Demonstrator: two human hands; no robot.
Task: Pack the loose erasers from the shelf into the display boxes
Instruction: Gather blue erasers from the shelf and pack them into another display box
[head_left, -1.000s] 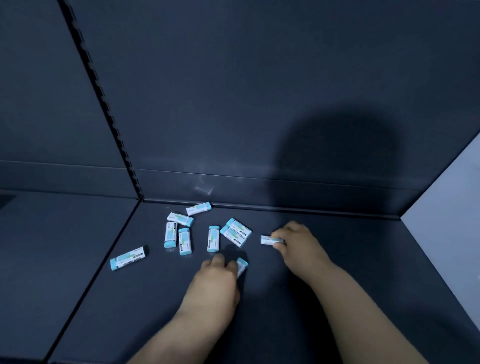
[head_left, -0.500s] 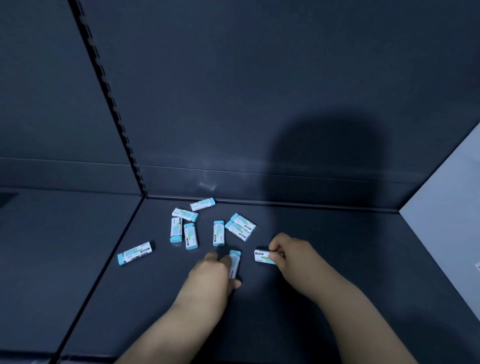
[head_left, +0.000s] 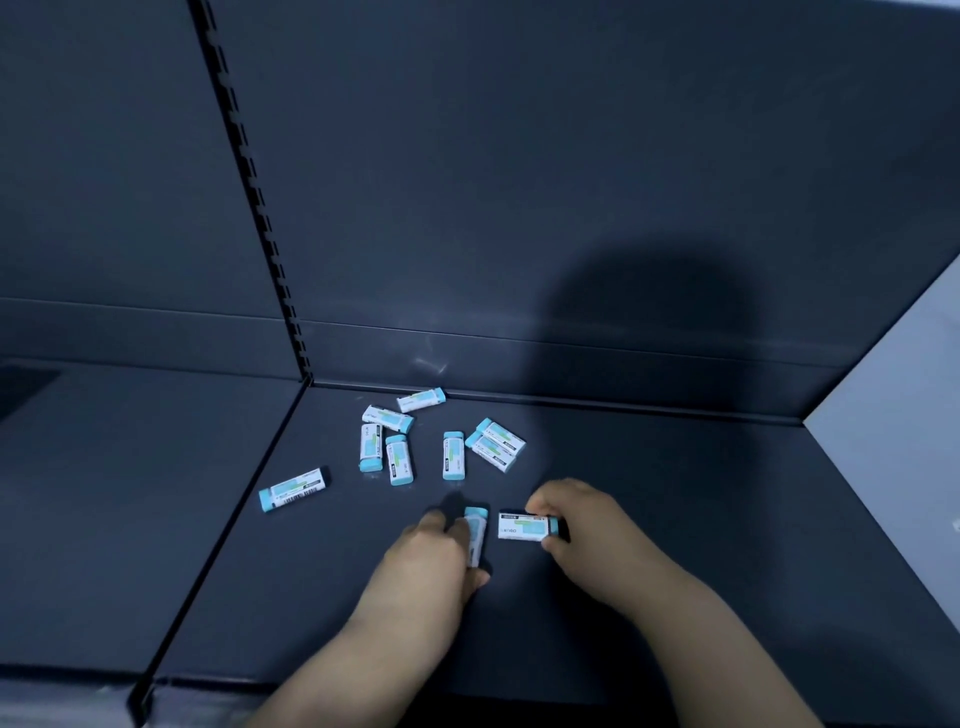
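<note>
Several white and light-blue erasers lie loose on the dark shelf (head_left: 675, 519). My left hand (head_left: 431, 561) grips one eraser (head_left: 475, 530) that points away from me. My right hand (head_left: 582, 525) pinches a second eraser (head_left: 522, 526) by its blue end, lying crosswise just right of the first. Beyond my hands a lone eraser (head_left: 453, 455) lies upright, a touching pair (head_left: 496, 451) is to its right, and a cluster (head_left: 387, 441) is to its left. One more eraser (head_left: 292, 489) lies apart at the left near the shelf seam. No display box is in view.
The shelf's back panel (head_left: 519, 182) rises right behind the erasers, with a slotted upright (head_left: 249, 197) at the left. A neighbouring shelf section (head_left: 114, 493) lies to the left. A pale side panel (head_left: 893, 426) closes the right. The shelf's front edge (head_left: 208, 686) is near me.
Both hands have drawn back toward me, each bringing its eraser away from the loose group. The other erasers have not moved.
</note>
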